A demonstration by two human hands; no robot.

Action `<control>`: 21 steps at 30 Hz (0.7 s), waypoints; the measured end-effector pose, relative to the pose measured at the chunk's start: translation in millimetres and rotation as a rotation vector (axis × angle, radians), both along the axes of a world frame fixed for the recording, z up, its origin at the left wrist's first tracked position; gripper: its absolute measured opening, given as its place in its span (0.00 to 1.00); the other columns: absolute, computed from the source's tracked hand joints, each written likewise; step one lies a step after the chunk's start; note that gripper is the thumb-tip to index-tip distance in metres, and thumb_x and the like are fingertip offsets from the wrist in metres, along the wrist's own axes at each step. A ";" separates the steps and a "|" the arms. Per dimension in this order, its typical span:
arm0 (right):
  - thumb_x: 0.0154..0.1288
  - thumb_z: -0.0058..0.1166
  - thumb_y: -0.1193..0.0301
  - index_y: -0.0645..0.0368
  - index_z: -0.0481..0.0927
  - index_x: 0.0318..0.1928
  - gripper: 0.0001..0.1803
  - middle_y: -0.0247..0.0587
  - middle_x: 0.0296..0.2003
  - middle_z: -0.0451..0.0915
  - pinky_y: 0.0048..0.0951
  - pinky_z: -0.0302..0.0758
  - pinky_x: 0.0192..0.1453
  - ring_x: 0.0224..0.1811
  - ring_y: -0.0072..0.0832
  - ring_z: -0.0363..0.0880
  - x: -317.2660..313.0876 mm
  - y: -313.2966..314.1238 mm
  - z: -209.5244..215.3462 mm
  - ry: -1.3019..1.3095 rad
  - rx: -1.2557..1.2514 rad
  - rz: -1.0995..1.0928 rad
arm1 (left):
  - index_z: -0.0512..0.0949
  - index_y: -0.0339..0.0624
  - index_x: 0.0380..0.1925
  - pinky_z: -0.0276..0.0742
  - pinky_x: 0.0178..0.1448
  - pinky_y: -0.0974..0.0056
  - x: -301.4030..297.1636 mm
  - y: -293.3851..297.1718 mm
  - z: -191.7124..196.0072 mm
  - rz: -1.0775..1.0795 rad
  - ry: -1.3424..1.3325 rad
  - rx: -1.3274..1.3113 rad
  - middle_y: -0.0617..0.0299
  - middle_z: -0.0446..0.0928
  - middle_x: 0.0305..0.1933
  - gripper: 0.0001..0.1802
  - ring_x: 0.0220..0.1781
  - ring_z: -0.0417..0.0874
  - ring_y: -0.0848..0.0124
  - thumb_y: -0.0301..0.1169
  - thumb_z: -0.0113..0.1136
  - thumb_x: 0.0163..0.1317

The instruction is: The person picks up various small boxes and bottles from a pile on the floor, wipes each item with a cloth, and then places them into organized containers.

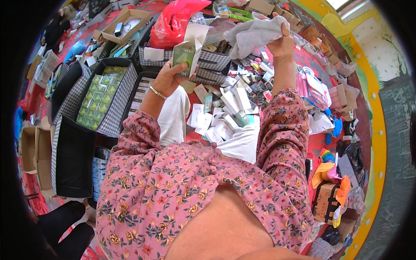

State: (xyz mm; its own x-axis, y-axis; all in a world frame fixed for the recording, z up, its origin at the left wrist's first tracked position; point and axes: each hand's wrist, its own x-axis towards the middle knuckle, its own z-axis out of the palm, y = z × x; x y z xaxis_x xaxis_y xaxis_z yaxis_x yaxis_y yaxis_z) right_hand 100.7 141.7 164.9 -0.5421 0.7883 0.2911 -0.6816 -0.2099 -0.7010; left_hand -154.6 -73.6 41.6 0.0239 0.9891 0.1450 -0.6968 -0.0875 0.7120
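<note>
My left hand [166,81] is closed around a small green-and-white carton [184,55], whose white flaps stand up at the top. Out to the far right, my right hand [282,42] grips a crumpled whitish-grey sheet [250,35]; I cannot tell whether it is cloth or thin plastic. Between my legs lies a heap of small white boxes [229,104], some tilted over one another. Beyond them many small dark bottles and packs [260,80] are scattered below the sheet.
To the left, a checked fabric bin [116,119] holds rows of green packs [97,97]. A red plastic bag [173,24] rests on bins ahead. An open cardboard box [125,26] is at far left. On the right are an orange-topped carton [327,201] and a painted wall [379,143].
</note>
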 end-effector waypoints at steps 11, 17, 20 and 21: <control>0.56 0.41 0.65 0.63 0.57 0.61 0.31 0.64 0.58 0.57 0.49 0.53 0.64 0.60 0.51 0.59 -47.0 -29.2 17.4 0.241 0.084 0.368 | 0.64 0.41 0.55 0.61 0.62 0.55 -0.5 34.2 19.4 -0.271 -0.402 0.128 0.54 0.68 0.55 0.29 0.59 0.67 0.61 0.36 0.58 0.53; 0.57 0.42 0.66 0.64 0.57 0.61 0.31 0.58 0.57 0.62 0.44 0.55 0.64 0.60 0.46 0.61 -79.7 -44.9 3.6 0.239 0.002 0.410 | 0.69 0.39 0.49 0.64 0.60 0.56 20.6 65.7 46.7 -0.142 -0.507 0.175 0.55 0.73 0.50 0.24 0.53 0.73 0.62 0.33 0.59 0.52; 0.61 0.42 0.67 0.62 0.60 0.59 0.26 0.52 0.56 0.65 0.46 0.56 0.63 0.59 0.44 0.63 -77.5 -45.3 3.7 0.029 -0.004 0.249 | 0.69 0.39 0.48 0.67 0.58 0.58 -8.2 57.7 48.1 -0.004 -0.589 0.180 0.56 0.75 0.47 0.23 0.50 0.75 0.63 0.31 0.59 0.51; 0.62 0.41 0.66 0.62 0.61 0.58 0.24 0.53 0.55 0.66 0.46 0.58 0.62 0.58 0.44 0.63 -75.8 -40.2 0.4 -0.060 -0.060 0.202 | 0.69 0.39 0.48 0.67 0.58 0.58 -21.5 54.5 48.1 0.085 -0.617 0.193 0.56 0.75 0.47 0.22 0.50 0.75 0.63 0.31 0.59 0.51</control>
State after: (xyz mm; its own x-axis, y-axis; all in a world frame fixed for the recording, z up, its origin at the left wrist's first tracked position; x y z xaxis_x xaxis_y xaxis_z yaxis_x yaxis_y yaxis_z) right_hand 25.0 101.6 165.4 -0.7054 0.6772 0.2091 -0.5791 -0.3806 -0.7210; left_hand -176.1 -19.1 89.7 -0.1976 0.9387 0.2827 -0.9575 -0.2466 0.1495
